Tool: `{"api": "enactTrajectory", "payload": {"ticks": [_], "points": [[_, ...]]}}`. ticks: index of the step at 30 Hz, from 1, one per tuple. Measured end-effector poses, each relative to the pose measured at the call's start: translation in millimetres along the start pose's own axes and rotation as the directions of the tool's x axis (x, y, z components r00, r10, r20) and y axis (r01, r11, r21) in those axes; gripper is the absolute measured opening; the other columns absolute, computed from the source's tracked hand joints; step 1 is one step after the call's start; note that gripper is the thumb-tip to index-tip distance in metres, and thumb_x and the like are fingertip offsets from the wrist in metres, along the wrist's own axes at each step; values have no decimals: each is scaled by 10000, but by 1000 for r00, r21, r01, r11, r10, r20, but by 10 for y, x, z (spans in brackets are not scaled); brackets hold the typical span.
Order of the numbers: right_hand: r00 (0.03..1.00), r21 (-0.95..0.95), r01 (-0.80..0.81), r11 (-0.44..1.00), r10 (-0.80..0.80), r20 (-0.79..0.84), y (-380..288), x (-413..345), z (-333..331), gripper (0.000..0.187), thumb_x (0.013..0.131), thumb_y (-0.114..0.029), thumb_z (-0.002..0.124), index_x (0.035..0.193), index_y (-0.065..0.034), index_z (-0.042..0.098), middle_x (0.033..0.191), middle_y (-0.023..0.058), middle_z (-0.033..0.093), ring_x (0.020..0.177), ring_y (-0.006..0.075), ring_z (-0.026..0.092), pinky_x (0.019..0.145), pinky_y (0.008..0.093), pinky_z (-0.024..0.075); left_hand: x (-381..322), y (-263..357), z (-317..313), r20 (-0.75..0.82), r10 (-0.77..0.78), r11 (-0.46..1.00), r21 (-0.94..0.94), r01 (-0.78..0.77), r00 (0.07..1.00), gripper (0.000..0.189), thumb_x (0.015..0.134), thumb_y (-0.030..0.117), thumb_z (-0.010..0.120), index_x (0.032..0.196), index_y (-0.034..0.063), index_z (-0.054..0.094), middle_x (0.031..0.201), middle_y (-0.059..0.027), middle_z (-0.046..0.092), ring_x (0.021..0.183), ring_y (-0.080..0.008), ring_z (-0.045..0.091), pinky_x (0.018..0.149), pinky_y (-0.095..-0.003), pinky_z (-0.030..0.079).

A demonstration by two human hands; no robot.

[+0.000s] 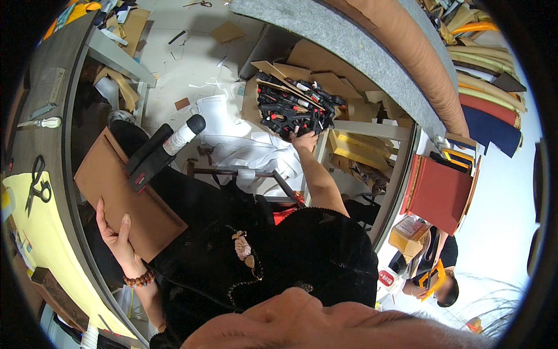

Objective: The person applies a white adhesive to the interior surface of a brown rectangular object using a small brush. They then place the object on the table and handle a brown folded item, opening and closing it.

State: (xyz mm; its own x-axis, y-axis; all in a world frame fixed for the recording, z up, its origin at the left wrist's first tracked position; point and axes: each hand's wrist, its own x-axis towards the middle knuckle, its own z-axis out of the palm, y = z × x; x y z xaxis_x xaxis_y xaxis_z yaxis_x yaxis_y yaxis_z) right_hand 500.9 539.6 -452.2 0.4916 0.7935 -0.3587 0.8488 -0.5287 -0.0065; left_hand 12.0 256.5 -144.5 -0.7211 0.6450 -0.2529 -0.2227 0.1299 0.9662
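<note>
My left hand (115, 235) holds a flat brown leather-like panel (135, 205) by its lower edge, the thumb on its face. A black clamp with a white-labelled handle (168, 150) grips the panel's upper edge. My right hand (304, 140) reaches to the near rim of a cardboard box heaped with black clamps that have red parts (290, 107). Its fingertips are at the clamps, partly hidden among them, so whether they grip one cannot be told. Cardboard strips lie among the clamps.
On the left bench (56, 152) lie black scissors (39, 187), a white-handled tool (41, 123) and yellow sheet material (43, 248). A brown roll (405, 61) rests on a grey felt-covered table (322, 32). White material (257, 152) covers some floor. A person (440, 279) works at right.
</note>
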Motion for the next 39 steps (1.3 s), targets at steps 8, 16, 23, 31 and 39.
{"api": "enactTrajectory", "payload": {"ticks": [8, 16, 23, 31, 39], "points": [[991, -72, 87, 994, -80, 103, 206, 338, 279, 1049, 650, -663, 810, 1369, 25, 480, 1362, 228, 521, 1307, 380, 484, 1115, 433, 391, 22, 67, 123, 7, -73, 997, -23, 73, 997, 674, 841, -102, 669, 1463, 37, 449, 1449, -127, 510, 1275, -218, 543, 1091, -347, 436], [961, 302, -56, 952, 133, -242, 68, 289, -120, 1059, 678, -588, 825, 1367, 84, 382, 1344, 268, 427, 1253, 454, 451, 1050, 520, 418, 157, -29, 168, 19, 2, 1000, -17, -2, 1000, 678, 810, -109, 724, 1430, 51, 500, 1431, -78, 524, 1255, -188, 549, 1065, -325, 448], [739, 438, 193, 878, 164, -653, -302, -230, -519, 882, 718, -340, 847, 1396, 21, 413, 1317, 255, 458, 1262, 437, 442, 1090, 527, 380, 133, 125, 234, 65, -1, 987, -162, 11, 998, 665, 825, -147, 695, 1427, 56, 498, 1395, -96, 556, 1228, -191, 575, 1047, -336, 474], [562, 814, 533, -230, -623, -544, -2248, -2508, -1111, 743, 713, -87, 789, 1371, -3, 453, 1263, 129, 529, 1140, 256, 541, 979, 380, 467, -246, 448, -156, -26, 84, 961, -261, -88, 996, 707, 806, -139, 701, 1442, 65, 469, 1339, -79, 596, 1212, -177, 580, 1046, -337, 462], [-376, 588, 460, -665, -746, -550, -3710, -4936, -1306, 621, 759, -170, 802, 1290, -8, 526, 1251, 158, 582, 1159, 329, 564, 1025, 433, 422, -972, 686, -810, -437, 197, 882, -311, -353, 877, 748, 810, -99, 700, 1482, 65, 416, 1431, -116, 511, 1281, -241, 538, 1079, -380, 456]]}}
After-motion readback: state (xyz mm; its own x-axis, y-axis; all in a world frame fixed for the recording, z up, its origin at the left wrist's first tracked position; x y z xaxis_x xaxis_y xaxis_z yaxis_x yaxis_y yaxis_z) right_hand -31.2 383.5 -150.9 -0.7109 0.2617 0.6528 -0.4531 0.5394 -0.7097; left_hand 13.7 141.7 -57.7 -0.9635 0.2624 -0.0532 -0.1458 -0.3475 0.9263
